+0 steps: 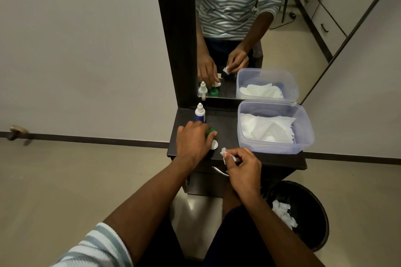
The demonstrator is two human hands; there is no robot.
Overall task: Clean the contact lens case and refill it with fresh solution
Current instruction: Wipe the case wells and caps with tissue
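Left grip (193, 137) curled over lens case (211, 136) mid-frame on worktop (227, 128); right grip (242, 163) pinching tissue scrap (224, 151) just below.

Pale wall (76, 50), beige floor (65, 180), perhaps drawers (321, 13) mirrored

Mirror (238, 17), bin (308, 219), drawer handle (219, 171).

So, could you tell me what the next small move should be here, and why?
Probably bring the tissue wad pinched in the right hand to the white well and wipe it: the left hand steadies the lens case on the shelf.
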